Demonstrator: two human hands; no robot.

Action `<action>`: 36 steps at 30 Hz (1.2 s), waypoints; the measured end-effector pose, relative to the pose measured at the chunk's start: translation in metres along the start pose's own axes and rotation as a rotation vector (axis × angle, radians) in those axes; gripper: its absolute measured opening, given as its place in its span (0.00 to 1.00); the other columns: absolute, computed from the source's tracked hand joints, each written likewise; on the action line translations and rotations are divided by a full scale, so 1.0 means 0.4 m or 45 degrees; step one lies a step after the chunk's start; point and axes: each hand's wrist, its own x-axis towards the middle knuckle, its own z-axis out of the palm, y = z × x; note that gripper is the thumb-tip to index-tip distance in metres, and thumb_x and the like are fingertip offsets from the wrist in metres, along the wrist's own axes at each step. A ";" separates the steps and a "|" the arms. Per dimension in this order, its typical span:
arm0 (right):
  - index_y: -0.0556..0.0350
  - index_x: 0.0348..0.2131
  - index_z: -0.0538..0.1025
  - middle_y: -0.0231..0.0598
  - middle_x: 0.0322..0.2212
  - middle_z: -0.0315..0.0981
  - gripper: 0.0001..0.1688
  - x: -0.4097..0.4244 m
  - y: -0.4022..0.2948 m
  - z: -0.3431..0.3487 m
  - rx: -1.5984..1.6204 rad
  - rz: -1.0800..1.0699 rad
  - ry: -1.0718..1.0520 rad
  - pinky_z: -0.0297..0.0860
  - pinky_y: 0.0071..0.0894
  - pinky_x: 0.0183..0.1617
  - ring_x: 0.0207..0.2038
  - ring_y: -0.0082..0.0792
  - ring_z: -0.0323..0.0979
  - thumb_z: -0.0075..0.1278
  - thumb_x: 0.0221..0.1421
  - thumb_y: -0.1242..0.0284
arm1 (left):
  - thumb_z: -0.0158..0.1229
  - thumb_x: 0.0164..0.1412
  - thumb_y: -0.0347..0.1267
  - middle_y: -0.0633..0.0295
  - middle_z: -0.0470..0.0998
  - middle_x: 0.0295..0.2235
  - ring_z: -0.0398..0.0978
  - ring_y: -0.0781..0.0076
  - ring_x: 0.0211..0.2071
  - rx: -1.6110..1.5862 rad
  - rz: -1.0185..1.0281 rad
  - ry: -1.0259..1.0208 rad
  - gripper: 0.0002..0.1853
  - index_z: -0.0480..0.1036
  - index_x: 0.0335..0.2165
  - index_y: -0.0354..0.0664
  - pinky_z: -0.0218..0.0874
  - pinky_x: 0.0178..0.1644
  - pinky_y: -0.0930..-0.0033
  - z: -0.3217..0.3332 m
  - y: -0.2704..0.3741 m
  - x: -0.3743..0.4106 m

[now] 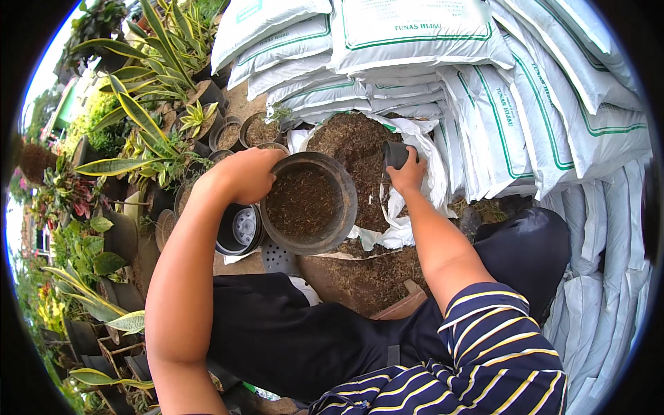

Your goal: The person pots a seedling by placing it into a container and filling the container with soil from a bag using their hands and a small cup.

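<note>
My left hand (254,174) grips the rim of a large black plastic plant pot (351,207). Brown potting soil (301,202) lies inside that pot, well below the rim. My right hand (408,173) holds a small black plastic pot (395,154) tilted over the potting mix. Beneath it is a heap of dark, fibrous potting mix (345,140) in a torn-open white sack (423,137). What the small pot contains is hidden from this angle. Below my left wrist stand nested black pots (239,250), whose inner base shows drainage holes.
Stacked white sacks (415,52) with green print wall off the back and right. Several soil-filled pots (262,129) stand left of the heap. Potted snake plants (150,67) crowd the left side. A clog (277,258) and a brick-coloured block (399,306) are on the ground near my legs.
</note>
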 end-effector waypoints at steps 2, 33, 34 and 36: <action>0.32 0.66 0.58 0.57 0.58 0.51 0.54 -0.025 -0.006 -0.006 -0.093 -0.042 -0.131 0.65 0.55 0.63 0.59 0.63 0.60 0.69 0.43 0.67 | 0.57 0.62 0.29 0.40 0.77 0.49 0.73 0.43 0.54 -0.043 -0.012 -0.021 0.27 0.67 0.59 0.38 0.63 0.58 0.49 -0.002 -0.004 0.007; 0.66 0.59 0.64 0.53 0.59 0.64 0.43 -0.036 -0.527 -0.828 0.261 -0.320 -0.804 0.77 0.44 0.51 0.60 0.42 0.66 0.62 0.56 0.56 | 0.53 0.60 0.25 0.49 0.82 0.28 0.82 0.64 0.23 -0.851 0.205 0.215 0.19 0.73 0.49 0.26 0.73 0.32 0.62 -0.086 0.076 -0.127; 0.66 0.59 0.63 0.53 0.58 0.65 0.43 -0.053 -0.527 -0.852 0.347 -0.346 -0.780 0.77 0.44 0.51 0.60 0.42 0.66 0.62 0.56 0.56 | 0.52 0.60 0.26 0.50 0.81 0.27 0.83 0.63 0.23 -0.919 0.230 0.213 0.19 0.73 0.48 0.26 0.74 0.32 0.62 -0.085 0.082 -0.128; 0.63 0.59 0.62 0.49 0.53 0.70 0.42 -0.112 -0.533 -0.892 0.525 -0.385 -0.697 0.75 0.43 0.52 0.57 0.40 0.68 0.62 0.57 0.57 | 0.52 0.59 0.25 0.51 0.81 0.27 0.82 0.62 0.23 -1.065 0.276 0.188 0.20 0.72 0.50 0.25 0.74 0.30 0.65 -0.085 0.102 -0.134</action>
